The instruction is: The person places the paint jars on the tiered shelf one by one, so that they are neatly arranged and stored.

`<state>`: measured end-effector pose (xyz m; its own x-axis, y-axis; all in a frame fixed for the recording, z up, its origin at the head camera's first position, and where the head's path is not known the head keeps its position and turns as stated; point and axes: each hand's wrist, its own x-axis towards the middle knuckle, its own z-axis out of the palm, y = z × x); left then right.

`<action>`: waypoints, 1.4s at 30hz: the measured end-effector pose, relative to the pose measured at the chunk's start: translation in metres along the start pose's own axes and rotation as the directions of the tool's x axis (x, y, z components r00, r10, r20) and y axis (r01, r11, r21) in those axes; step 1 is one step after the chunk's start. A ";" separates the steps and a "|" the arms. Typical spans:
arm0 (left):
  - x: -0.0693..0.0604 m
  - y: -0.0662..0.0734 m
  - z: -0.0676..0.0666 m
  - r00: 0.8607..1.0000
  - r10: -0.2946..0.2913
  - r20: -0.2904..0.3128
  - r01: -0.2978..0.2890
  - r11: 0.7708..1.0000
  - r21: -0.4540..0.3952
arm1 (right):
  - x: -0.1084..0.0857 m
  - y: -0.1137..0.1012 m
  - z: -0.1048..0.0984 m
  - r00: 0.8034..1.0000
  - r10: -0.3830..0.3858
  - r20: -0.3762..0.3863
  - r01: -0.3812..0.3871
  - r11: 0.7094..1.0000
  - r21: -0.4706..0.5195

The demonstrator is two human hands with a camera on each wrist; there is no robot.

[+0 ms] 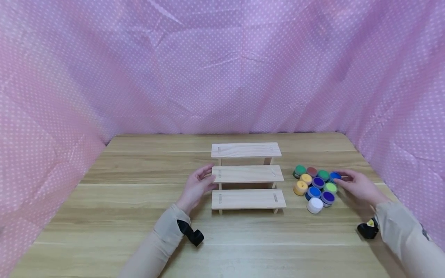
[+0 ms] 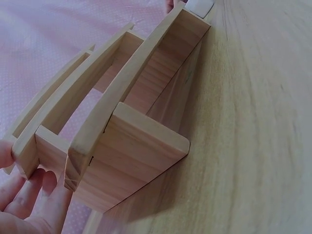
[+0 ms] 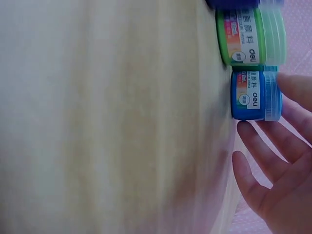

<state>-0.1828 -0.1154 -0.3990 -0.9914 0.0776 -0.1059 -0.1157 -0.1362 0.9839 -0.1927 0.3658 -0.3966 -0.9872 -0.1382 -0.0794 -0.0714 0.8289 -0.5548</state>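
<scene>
I pinch the middle shelf (image 1: 247, 173) of the three-tier wooden stand (image 1: 247, 199) with my left hand (image 1: 196, 187), seemingly to steady it on the worktop (image 1: 104, 216), while my right hand (image 1: 361, 189), well apart, holds a blue paint jar (image 3: 247, 97) clustered with other paint jars (image 1: 318, 182) right of the stand.

Stand (image 1: 248, 174) on table (image 1: 104, 208); paint jars (image 1: 318, 182) right of stand; curtain (image 1: 222, 77) behind table.

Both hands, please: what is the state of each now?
Left hand: closed, holding the middle shelf.
Right hand: at the rightmost blue jar; grip cannot be told.
</scene>
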 end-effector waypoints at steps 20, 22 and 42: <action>-0.004 -0.007 0.005 1.000 0.007 -0.005 -0.007 1.000 -0.003 | 0.000 0.010 0.008 0.998 -0.044 -0.039 0.044 0.999 -0.013; -0.004 -0.008 0.005 1.000 0.010 -0.007 -0.010 1.000 -0.003 | -0.001 0.010 0.008 0.998 -0.029 -0.064 0.029 1.000 0.010; -0.008 -0.007 0.007 0.999 0.038 -0.015 -0.038 0.999 -0.021 | 0.002 -0.037 -0.006 0.928 -0.083 -0.364 0.151 0.975 0.163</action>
<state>-0.1735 -0.1083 -0.4043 -0.9959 0.0573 -0.0706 -0.0790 -0.1599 0.9840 -0.1931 0.3381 -0.3709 -0.9617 -0.0001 0.2740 -0.1960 0.6991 -0.6876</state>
